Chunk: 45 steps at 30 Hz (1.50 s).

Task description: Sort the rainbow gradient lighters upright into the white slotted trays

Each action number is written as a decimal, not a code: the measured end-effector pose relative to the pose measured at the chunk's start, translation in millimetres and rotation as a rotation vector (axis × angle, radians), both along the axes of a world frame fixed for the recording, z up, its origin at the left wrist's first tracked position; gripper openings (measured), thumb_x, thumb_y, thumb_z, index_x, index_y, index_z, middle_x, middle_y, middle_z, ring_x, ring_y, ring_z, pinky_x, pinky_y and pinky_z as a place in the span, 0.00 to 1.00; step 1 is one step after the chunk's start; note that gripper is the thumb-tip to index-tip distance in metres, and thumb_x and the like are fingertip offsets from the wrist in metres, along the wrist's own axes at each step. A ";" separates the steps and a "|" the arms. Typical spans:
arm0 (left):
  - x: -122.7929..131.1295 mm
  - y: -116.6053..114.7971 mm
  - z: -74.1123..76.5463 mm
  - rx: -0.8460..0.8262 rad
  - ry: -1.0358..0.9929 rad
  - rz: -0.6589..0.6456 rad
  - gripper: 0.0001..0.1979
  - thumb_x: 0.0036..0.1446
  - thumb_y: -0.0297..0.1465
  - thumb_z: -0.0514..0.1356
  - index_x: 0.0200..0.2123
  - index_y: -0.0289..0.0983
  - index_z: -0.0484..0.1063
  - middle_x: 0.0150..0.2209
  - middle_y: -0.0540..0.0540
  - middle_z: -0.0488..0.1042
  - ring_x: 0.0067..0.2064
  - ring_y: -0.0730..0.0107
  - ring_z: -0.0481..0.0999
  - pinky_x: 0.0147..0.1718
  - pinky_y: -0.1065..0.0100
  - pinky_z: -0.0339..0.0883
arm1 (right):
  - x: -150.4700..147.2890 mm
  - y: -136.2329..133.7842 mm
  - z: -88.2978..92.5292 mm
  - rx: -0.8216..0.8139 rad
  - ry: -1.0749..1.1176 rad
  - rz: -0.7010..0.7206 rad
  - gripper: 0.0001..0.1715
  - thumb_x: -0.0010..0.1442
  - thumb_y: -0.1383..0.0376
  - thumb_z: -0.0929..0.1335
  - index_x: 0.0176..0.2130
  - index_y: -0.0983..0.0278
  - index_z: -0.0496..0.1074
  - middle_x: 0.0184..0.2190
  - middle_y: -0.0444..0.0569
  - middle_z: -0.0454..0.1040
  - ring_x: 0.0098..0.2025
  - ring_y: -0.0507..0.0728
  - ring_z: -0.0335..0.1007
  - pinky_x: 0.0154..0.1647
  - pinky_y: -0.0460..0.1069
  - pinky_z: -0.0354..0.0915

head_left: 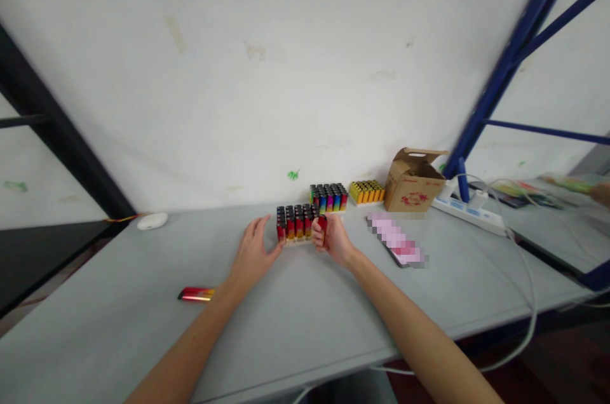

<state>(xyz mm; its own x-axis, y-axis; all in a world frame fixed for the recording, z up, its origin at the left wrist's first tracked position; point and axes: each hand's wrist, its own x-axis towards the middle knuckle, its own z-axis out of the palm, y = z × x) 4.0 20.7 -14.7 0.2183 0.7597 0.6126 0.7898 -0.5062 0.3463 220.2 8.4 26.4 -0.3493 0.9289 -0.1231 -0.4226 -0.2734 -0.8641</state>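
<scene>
A pale tray [299, 242] holds upright rows of black-topped, red-and-gold batteries [299, 224]. My left hand [252, 250] is at the tray's left side, thumb and fingers spread, the thumb close to the front left corner. At the right end of the same tray, my right hand [336, 239] is closed around a red battery [323, 230]; it hides that part of the tray. Beside my left forearm lies a flat red-and-gold piece [196, 294], partly covered by the arm.
Behind stand multicoloured batteries [330, 199] and yellow batteries [366, 192] in trays. An opened cardboard box [413, 188], a phone [395, 239] and a power strip [471, 213] are to the right. A white case [152, 221] sits at the left by the wall.
</scene>
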 end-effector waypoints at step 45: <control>0.3 2.7 -15.8 -0.115 0.183 0.110 0.18 0.57 0.40 0.59 0.47 0.36 0.71 0.47 0.38 0.72 0.51 0.51 0.69 0.52 0.52 0.63 | -16.5 -14.2 0.4 -0.008 -0.035 0.054 0.21 0.60 0.50 0.55 0.26 0.62 0.59 0.17 0.36 0.50 0.16 0.47 0.41 0.16 0.42 0.37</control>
<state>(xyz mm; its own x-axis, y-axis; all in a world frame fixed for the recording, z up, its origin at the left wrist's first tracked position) 4.3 23.3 -30.4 0.2299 0.8476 0.4782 0.8928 -0.3792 0.2430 203.7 -5.8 26.8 -0.3942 0.9078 -0.1432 -0.3770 -0.3019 -0.8756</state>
